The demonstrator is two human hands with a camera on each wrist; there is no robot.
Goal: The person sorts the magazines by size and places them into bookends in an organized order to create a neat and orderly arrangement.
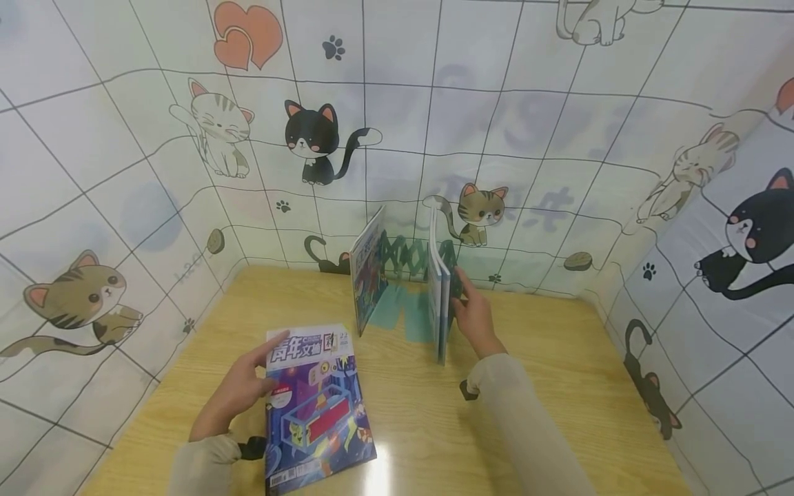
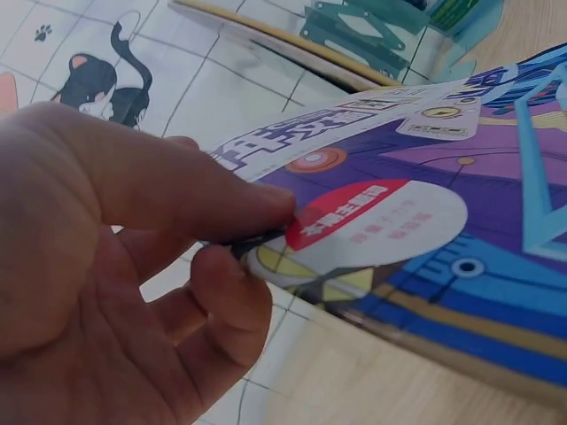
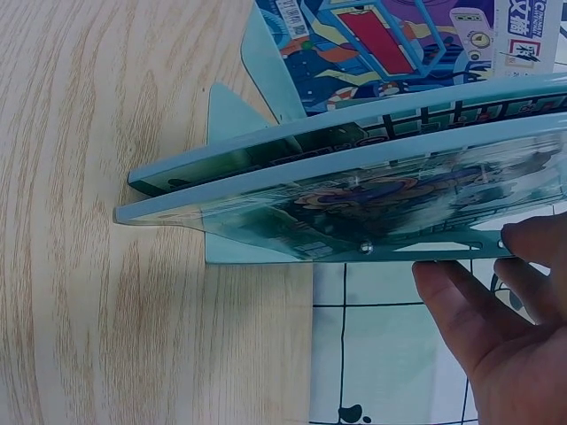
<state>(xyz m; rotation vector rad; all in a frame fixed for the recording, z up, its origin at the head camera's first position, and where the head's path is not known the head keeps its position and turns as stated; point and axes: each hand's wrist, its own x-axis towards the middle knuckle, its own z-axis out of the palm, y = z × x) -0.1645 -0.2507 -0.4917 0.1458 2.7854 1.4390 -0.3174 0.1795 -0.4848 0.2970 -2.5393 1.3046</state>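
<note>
My left hand [image 1: 238, 389] pinches the left edge of a purple and blue magazine [image 1: 319, 413], thumb on the cover and fingers beneath. In the left wrist view that edge is tilted, with a red and white oval [image 2: 381, 212] near the thumb. My right hand [image 1: 479, 320] grips the right end of a green expanding bookend [image 1: 417, 320], its thumb and forefinger at the end plate's edge in the right wrist view. Two thin books [image 1: 439, 296] stand upright against that end, on the bookend's inner side. Another magazine [image 1: 370, 265] stands at the bookend's left end.
The bookend's crisscross lattice [image 1: 406, 255] spans between its two ends, close to the back wall. A wood-grain table [image 1: 546, 399] lies under everything. Cloth walls [image 1: 397, 138] with a grid and cartoon cats enclose the back and both sides.
</note>
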